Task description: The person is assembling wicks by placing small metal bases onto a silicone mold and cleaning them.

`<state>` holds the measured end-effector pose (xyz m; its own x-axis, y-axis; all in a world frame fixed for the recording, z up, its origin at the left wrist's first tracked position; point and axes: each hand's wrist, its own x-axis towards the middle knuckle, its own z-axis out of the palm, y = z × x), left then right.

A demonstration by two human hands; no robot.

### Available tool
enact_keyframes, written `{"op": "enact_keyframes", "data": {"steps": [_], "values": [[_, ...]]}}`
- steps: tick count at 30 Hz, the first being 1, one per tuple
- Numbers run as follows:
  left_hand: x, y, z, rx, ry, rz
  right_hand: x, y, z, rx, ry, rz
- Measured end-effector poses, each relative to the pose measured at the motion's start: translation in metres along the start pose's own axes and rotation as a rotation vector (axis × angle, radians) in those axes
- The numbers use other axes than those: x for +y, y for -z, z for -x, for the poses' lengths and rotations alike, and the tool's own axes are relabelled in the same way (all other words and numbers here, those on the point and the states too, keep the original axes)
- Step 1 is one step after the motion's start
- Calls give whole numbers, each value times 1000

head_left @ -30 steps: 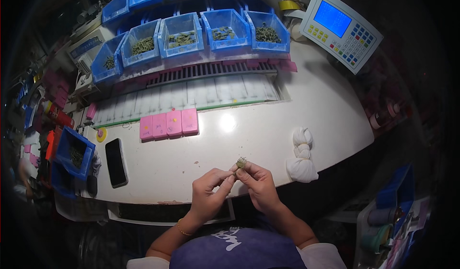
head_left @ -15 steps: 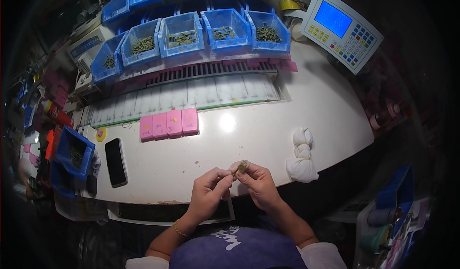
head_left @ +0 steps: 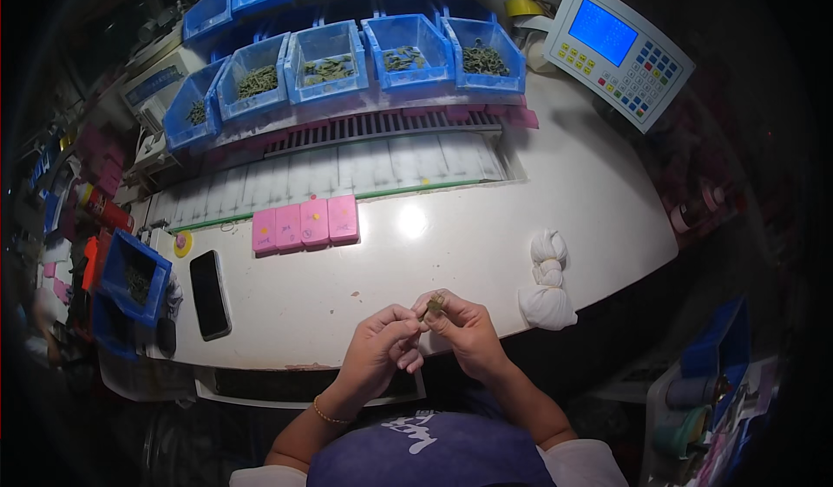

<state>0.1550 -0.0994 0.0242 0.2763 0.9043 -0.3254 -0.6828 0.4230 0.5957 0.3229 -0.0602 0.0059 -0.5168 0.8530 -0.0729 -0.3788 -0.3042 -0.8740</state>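
Observation:
Above the table's front edge, my right hand (head_left: 473, 338) pinches a few small greenish-brown pieces (head_left: 435, 304) between thumb and fingers. They stick up past the fingertips, too small to name. My left hand (head_left: 375, 341) meets the right at the fingertips, its thumb and index finger pressed together. Whatever sits in that pinch is hidden; the lower fingers hang loosely curled. A gold-coloured bracelet (head_left: 325, 411) circles my left wrist.
Blue bins (head_left: 328, 69) with green pieces line the back. Pink blocks (head_left: 304, 223) stand mid-table, a phone (head_left: 210, 294) at left. A tied white cloth bundle (head_left: 547, 283) lies to the right, a keypad display unit (head_left: 618, 52) at the far right. Another blue bin (head_left: 136, 279) hangs at left.
My left hand's lower fingers have loosened and show more below the thumb. The right hand and its greenish-brown pieces have barely shifted.

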Motion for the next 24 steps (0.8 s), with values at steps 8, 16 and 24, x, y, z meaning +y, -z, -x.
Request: {"op": "enact_keyframes", "data": {"steps": [8,16,24], "values": [[1,1,0,2,119,120,2,1,-2,-3,20,55],[-10,11,10,-76,251,20,-4,-1,0,21,48,93],[-19,48,62,169,-52,-1232,-15,-3,-1,76,-8,79]]}}
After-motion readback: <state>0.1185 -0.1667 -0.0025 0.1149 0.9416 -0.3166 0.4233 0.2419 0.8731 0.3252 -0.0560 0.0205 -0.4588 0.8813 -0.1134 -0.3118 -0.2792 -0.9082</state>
